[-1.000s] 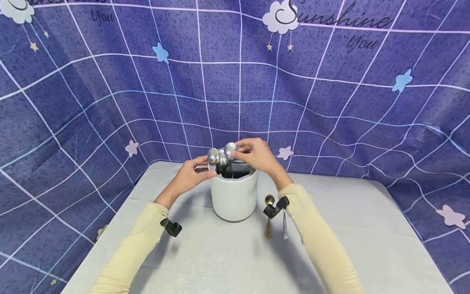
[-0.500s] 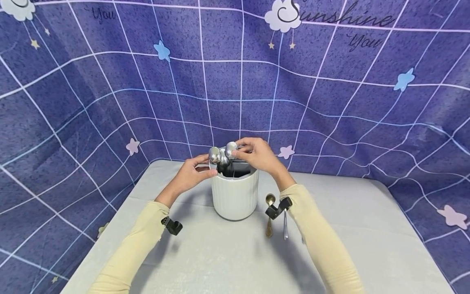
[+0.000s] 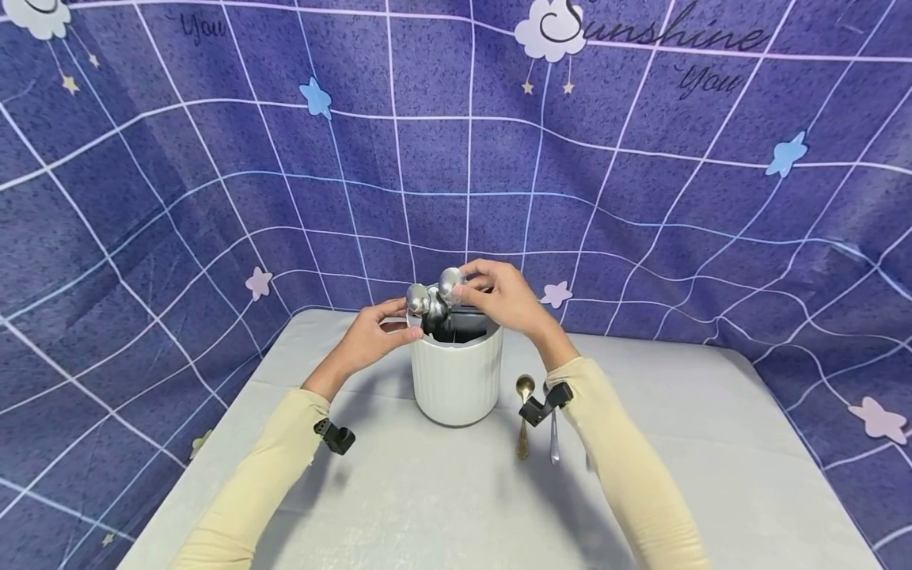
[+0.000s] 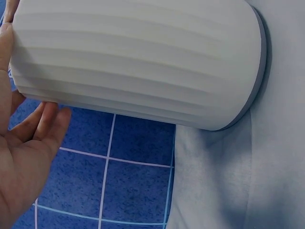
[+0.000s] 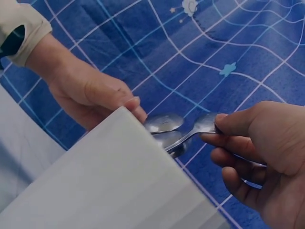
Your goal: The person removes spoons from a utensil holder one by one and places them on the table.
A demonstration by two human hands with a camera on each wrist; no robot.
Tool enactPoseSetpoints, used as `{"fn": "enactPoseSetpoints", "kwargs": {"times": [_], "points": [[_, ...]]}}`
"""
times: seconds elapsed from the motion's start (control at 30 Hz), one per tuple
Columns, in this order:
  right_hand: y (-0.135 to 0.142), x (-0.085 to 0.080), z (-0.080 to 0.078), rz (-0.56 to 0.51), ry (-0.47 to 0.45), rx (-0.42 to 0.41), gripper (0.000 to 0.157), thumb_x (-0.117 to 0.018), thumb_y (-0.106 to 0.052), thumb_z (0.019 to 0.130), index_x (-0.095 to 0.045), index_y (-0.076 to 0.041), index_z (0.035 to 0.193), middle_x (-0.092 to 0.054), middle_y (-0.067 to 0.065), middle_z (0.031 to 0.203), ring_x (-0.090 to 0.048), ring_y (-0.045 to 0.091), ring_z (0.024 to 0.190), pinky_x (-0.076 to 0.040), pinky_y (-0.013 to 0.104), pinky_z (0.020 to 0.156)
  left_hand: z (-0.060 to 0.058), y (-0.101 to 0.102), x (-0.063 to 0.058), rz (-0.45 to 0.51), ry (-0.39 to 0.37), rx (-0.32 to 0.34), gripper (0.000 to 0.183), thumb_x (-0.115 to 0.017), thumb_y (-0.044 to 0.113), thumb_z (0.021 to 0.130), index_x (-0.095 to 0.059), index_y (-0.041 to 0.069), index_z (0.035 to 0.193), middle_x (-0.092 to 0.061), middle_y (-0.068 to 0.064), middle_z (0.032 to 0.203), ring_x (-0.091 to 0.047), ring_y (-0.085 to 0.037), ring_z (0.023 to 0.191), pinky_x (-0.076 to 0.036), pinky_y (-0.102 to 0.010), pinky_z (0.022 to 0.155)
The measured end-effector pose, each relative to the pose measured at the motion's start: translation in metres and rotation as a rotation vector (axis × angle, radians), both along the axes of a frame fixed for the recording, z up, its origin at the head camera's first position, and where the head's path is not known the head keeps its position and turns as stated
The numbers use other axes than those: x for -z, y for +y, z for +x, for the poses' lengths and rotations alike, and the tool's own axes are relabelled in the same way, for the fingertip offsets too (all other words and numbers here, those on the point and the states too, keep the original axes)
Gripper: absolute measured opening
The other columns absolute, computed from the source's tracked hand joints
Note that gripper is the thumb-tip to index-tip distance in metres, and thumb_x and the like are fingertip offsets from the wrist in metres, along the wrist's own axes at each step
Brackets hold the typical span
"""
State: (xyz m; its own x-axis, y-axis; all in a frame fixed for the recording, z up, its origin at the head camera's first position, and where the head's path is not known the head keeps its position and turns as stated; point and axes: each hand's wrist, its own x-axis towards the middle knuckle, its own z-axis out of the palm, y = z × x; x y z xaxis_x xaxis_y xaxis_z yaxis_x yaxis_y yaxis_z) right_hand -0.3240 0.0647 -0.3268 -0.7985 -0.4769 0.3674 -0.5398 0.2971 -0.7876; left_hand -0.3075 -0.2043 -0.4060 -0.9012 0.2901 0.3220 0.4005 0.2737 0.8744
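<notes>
A white ribbed utensil holder (image 3: 456,388) stands upright in the head view, its dark inside divided. My left hand (image 3: 374,336) grips its left side at the rim, thumb in front and fingers behind. My right hand (image 3: 502,297) pinches a silver spoon (image 3: 452,285) by its bowl, between thumb and fingers. That spoon's handle runs down into the holder. Other silver spoons (image 3: 418,299) lean beside it, bowls up, near my left hand. In the right wrist view, thin silvery edges show behind the lower fingers of my right hand.
Right of the holder, a brass-coloured spoon (image 3: 523,447) and a silver spoon (image 3: 554,447) lie on the pale cloth-covered table (image 3: 413,499), partly hidden by my right wrist camera (image 3: 545,404). A blue gridded curtain (image 3: 499,158) hangs behind and along both sides.
My right hand has risen slightly, lifting the pinched spoon a little higher out of the holder. The left hand keeps its grip on the holder's rim.
</notes>
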Motion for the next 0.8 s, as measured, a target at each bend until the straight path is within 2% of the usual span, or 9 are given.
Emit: {"fn": "enactPoseSetpoints", "kwargs": {"times": [0.17,0.3,0.4,0.57,0.8], "points": [[0.002,-0.01,0.001,-0.012,0.026,0.012,0.032,-0.072,-0.015,0.097,-0.066,0.0,0.124,-0.078,0.013,0.098,-0.074,0.023,0.09,-0.06,0.03,0.077,-0.001,0.0,0.001,0.008,0.003,0.007,0.06,-0.078,0.003,0.09,-0.053,-0.005,0.144,-0.057,-0.025,0.142,-0.06,-0.043,0.122,-0.052,-0.051,0.11],[0.003,-0.019,0.002,-0.026,0.045,0.002,0.032,-0.072,-0.015,0.097,-0.066,0.0,0.125,-0.078,0.014,0.098,-0.074,0.031,0.092,-0.06,0.032,0.077,-0.001,0.0,0.001,0.01,0.004,0.005,0.06,-0.078,0.003,0.09,-0.053,-0.005,0.144,-0.057,-0.025,0.142,-0.06,-0.042,0.123,-0.051,-0.053,0.11],[0.004,-0.026,0.003,-0.028,0.061,-0.005,0.032,-0.071,-0.015,0.098,-0.066,0.0,0.126,-0.078,0.014,0.099,-0.073,0.032,0.092,-0.061,0.033,0.076,-0.001,0.0,0.001,0.007,0.001,-0.001,0.06,-0.078,0.004,0.09,-0.054,-0.004,0.144,-0.057,-0.023,0.142,-0.06,-0.041,0.123,-0.051,-0.051,0.11],[0.005,-0.038,0.006,-0.023,0.092,-0.002,0.033,-0.07,-0.014,0.099,-0.065,0.001,0.127,-0.078,0.014,0.099,-0.073,0.027,0.091,-0.059,0.032,0.076,-0.001,-0.001,0.0,0.004,0.004,0.002,0.06,-0.079,0.006,0.09,-0.055,-0.004,0.144,-0.058,-0.023,0.141,-0.061,-0.041,0.122,-0.053,-0.045,0.109],[0.009,-0.054,0.008,-0.049,0.139,-0.001,0.031,-0.071,-0.012,0.098,-0.066,0.001,0.125,-0.077,0.015,0.099,-0.074,0.022,0.091,-0.06,0.032,0.08,0.0,0.0,0.0,0.012,0.002,0.008,0.061,-0.079,0.004,0.089,-0.054,-0.004,0.144,-0.058,-0.024,0.141,-0.061,-0.042,0.122,-0.051,-0.052,0.11]]}}
